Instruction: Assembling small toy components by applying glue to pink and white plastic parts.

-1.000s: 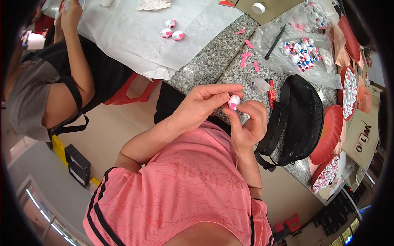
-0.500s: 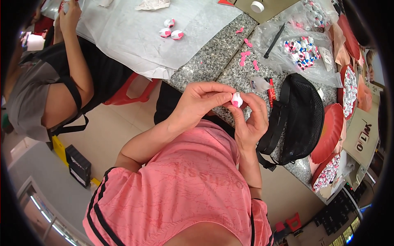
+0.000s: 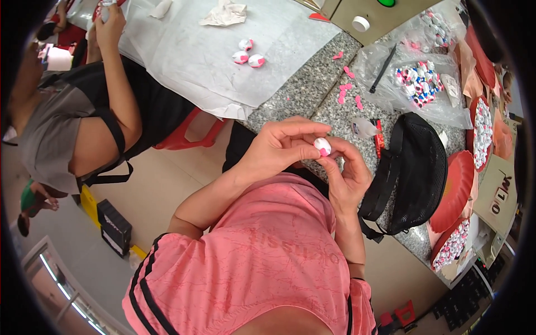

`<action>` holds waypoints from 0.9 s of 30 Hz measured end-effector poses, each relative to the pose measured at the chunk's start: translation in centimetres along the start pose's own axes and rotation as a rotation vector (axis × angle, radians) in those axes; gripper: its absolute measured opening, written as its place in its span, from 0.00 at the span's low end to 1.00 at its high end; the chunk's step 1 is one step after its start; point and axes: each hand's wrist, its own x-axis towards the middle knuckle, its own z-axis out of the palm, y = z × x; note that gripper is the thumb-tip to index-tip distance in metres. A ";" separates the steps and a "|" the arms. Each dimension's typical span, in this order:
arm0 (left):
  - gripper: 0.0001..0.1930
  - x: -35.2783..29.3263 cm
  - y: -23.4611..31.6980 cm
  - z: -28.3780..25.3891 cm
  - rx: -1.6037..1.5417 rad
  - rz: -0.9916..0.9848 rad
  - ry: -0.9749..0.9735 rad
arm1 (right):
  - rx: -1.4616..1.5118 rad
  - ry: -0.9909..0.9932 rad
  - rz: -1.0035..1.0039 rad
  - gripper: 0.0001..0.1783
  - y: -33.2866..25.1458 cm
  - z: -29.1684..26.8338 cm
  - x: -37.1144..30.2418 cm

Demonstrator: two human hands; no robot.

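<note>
White with a pink patch, a small ball [image 3: 322, 146] is held up between the fingertips of two bare hands, in front of a person in a pink shirt [image 3: 273, 245] with black stripes. The left hand [image 3: 287, 146] reaches in from the left: its thumb presses at the ball's lower left, while its index finger stretches out above it. The right hand [image 3: 349, 166] comes from the right, its thumb tip just under the ball and its bent index finger at the ball's right side. Both hands are closed in a pinch on the ball; the fingertips behind it are hidden. The pink patch faces down, next to the thumbs.

Beyond the hands is a speckled grey table [image 3: 296, 92]. On it, near the right hand, lie a small clear bottle [image 3: 364, 128], a red packet [image 3: 379, 138] and a black mesh bag [image 3: 419, 173]. Farther off are loose pink pieces [image 3: 358, 102], a black stick [image 3: 383, 68] and a clear plastic bag [image 3: 446, 116] of white, pink and blue pieces. To the upper left, three balls [image 3: 256, 61] sit close together on a white sheet [image 3: 184, 56]. Along the right edge stands a red tray [image 3: 452, 190]. At the far left, a co-worker's hand [image 3: 111, 25] is raised.
</note>
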 end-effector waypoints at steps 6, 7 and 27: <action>0.13 -0.1 -0.2 -1.9 0.083 0.212 0.035 | -0.077 -0.039 -0.024 0.16 -0.6 1.1 0.6; 0.12 0.0 -0.2 -2.2 0.101 0.268 0.075 | -0.076 -0.019 -0.015 0.15 -0.8 1.3 0.6; 0.14 3.0 4.3 -11.3 1.029 0.453 0.837 | -0.347 0.265 0.002 0.07 -0.8 -2.6 -1.5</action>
